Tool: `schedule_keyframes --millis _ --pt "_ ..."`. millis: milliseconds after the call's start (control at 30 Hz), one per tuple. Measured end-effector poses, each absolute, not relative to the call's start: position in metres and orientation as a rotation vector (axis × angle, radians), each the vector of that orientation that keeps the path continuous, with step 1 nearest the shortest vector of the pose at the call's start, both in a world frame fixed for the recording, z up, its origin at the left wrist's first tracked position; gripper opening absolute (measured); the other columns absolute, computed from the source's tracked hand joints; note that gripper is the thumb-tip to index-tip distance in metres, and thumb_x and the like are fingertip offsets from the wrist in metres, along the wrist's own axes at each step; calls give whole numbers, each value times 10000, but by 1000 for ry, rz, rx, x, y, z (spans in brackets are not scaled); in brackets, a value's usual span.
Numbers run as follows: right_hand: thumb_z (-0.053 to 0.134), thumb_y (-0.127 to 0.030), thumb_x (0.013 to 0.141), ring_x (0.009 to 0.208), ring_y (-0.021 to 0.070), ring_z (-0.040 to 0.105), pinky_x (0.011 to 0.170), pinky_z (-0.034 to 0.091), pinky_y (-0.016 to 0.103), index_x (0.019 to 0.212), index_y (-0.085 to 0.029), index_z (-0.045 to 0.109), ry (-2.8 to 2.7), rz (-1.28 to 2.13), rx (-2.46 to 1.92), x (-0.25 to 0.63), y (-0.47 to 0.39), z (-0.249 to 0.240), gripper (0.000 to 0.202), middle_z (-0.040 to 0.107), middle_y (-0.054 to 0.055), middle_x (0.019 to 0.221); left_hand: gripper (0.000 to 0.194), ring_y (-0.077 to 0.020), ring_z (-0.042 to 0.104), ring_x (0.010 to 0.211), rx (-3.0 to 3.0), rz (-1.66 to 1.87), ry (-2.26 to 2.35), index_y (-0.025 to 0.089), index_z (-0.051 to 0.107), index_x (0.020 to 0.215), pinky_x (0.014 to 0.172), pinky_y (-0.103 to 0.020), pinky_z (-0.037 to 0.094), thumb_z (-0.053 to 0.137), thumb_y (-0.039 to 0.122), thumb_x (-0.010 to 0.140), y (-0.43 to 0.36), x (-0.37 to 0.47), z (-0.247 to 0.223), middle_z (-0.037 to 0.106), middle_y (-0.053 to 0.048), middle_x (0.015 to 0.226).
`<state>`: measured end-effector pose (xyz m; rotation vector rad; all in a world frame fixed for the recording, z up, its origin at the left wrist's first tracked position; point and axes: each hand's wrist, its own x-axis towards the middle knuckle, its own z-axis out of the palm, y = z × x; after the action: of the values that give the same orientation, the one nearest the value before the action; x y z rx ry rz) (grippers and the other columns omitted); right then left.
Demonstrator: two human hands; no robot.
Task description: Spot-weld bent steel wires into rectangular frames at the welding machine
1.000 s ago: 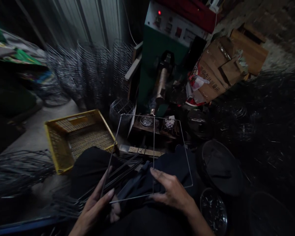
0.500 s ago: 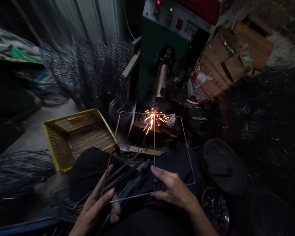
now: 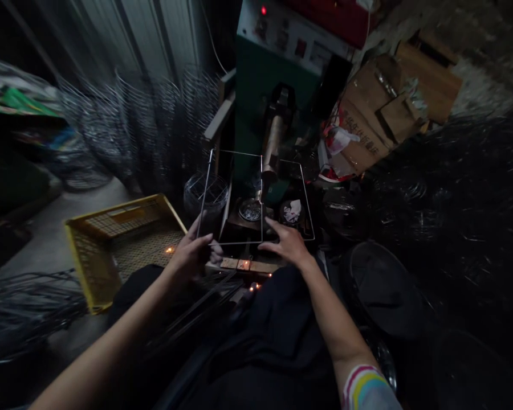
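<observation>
A rectangular wire frame with a middle crosswire is held up in front of the spot-welding machine. My left hand is closed around its near left corner. At the middle crosswire, my right hand grips the frame where that wire meets the near bar, thumb and forefinger touching it. Behind the frame, the machine's cylindrical electrode arm slants down above a small round dish of bits. Several glowing embers lie scattered below the near bar.
A yellow plastic crate stands at the left. Coiled wire baskets line the metal wall. Cardboard boxes lean at the right, above dark piles of wirework. Loose wires lie by my lap, and a round black lid is to the right.
The bright spark burst at the electrode has ended, leaving small embers. Both hands have carried the wire frame forward and up, and its far bar is now higher. The green lamp is no longer lit.
</observation>
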<state>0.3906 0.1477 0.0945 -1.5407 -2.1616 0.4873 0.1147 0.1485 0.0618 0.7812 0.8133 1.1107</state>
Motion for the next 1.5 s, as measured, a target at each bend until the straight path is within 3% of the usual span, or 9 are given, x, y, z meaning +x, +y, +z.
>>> schedule_keyframes --millis 100,267,667,867,1333,1500 --pt "806 -399 805 1240 272 602 1054 475 402 1414 -257 547 -2187 346 -1551 401 198 105 676 630 85 1351 991 -199 641 447 775 1162 754 185 17 1605 415 -241 520 611 124 814 206 118 62 676 -33 603" --pt "770 -306 850 1061 241 687 958 515 357 1358 -228 588 -2169 265 -1530 409 240 111 545 725 77 1159 969 -213 654 455 717 1177 725 201 64 1603 412 -254 527 615 100 813 250 120 67 666 -36 612" --pt "735 -300 875 939 226 687 900 507 338 1267 -205 632 -2111 264 -1490 401 250 110 416 735 75 1019 929 -227 664 463 823 1207 743 189 89 1602 404 -254 520 615 150 837 264 116 69 685 -47 604" --pt "764 -337 855 825 206 672 798 497 285 1249 -219 646 -2076 243 -1521 402 251 103 428 718 34 868 866 -208 648 441 785 1228 793 167 102 1603 385 -232 502 567 120 873 266 120 66 676 -43 599" --pt "809 -369 807 838 186 684 803 493 255 1228 -130 667 -2053 227 -1494 405 253 103 504 740 80 958 844 -209 641 427 757 1273 763 128 100 1593 378 -236 507 514 86 858 258 125 75 663 -50 560" --pt "818 -351 797 849 206 687 826 504 286 1215 -155 681 -2038 212 -1477 402 254 103 482 738 78 952 861 -200 630 403 737 1264 825 136 94 1597 367 -219 495 504 78 843 256 126 79 652 -33 536"
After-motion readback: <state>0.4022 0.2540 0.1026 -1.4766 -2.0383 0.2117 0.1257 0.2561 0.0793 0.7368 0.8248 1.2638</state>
